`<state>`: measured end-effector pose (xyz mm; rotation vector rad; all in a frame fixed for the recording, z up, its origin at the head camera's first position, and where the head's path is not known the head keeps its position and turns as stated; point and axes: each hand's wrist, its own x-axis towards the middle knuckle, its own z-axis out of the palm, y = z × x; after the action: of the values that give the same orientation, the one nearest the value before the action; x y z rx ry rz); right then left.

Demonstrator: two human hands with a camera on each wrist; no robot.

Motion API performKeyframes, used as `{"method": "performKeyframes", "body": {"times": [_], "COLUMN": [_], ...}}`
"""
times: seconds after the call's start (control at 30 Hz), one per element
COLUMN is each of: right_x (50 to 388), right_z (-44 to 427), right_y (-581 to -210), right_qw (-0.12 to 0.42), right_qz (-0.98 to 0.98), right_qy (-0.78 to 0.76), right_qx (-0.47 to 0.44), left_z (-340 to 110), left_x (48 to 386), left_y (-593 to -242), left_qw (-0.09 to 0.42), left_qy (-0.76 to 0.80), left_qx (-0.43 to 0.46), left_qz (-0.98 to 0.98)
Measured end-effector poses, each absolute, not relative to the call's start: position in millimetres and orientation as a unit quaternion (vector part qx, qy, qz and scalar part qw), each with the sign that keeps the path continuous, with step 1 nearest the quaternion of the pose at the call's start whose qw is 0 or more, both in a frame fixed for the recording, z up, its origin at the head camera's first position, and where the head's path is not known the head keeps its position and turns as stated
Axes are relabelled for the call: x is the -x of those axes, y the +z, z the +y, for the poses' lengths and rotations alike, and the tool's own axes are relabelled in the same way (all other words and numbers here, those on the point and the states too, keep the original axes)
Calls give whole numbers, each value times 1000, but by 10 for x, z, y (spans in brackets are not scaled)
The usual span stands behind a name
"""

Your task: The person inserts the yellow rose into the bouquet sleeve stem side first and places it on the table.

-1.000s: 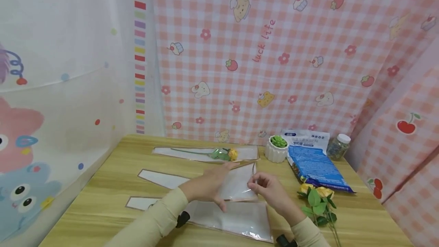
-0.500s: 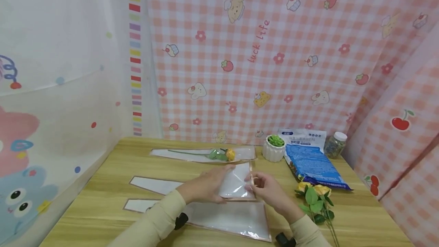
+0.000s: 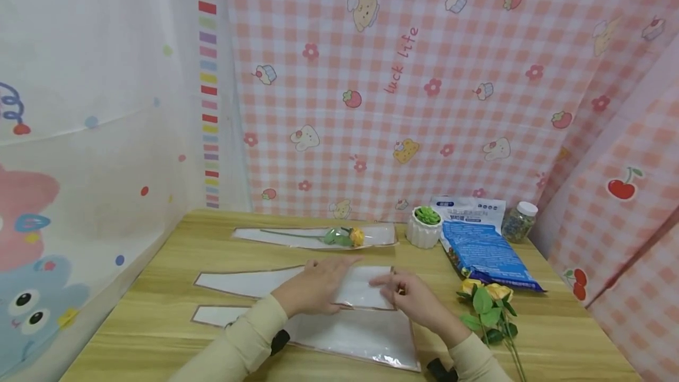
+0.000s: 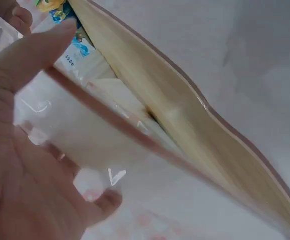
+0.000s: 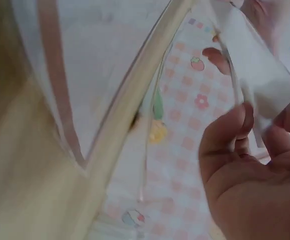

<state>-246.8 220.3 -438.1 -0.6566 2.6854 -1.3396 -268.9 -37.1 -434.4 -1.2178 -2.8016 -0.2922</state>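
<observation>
Across the middle of the table lies a tapered flower sleeve (image 3: 239, 283) of whitish see-through film with a pinkish-brown border. My left hand (image 3: 315, 287) rests on its middle, fingers stretched out; the left wrist view shows the thumb (image 4: 39, 55) by the border. At the wide end, my right hand (image 3: 419, 302) pinches the film between thumb and fingertips, as the right wrist view shows at the fingers (image 5: 230, 127). Nearer me is a second sleeve (image 3: 366, 338), partly under my left forearm. At the back, a third sleeve (image 3: 383, 234) bears a single yellow rose (image 3: 357, 236).
More yellow roses (image 3: 488, 299) lie right of my right hand. Behind them are a blue and white packet (image 3: 483, 249), a lidded jar (image 3: 518, 223) and a white pot with a green succulent (image 3: 424, 229). Patterned cloths hang behind and at both sides.
The middle sleeve has shifted left and toward me, and its raised wide end now lies flatter. My left hand has moved slightly left with it; the right hand stays at the wide edge.
</observation>
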Motion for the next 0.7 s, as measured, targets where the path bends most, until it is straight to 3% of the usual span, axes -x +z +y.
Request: {"method": "performKeyframes", "body": {"times": [0.23, 0.7], "right_x": [2449, 2440], "right_z": [2117, 2171], "right_y": [-4416, -4383], "right_qw": [77, 82], "right_qz": [841, 824], "right_qy": [-504, -533], "right_qx": [184, 174], "left_z": [-399, -437], "left_x": [2692, 2705], "left_y": [-4389, -4425], "left_qw": [16, 24], "left_qy": [-85, -147], "left_qx": [397, 407], "left_qz": [-914, -901]}}
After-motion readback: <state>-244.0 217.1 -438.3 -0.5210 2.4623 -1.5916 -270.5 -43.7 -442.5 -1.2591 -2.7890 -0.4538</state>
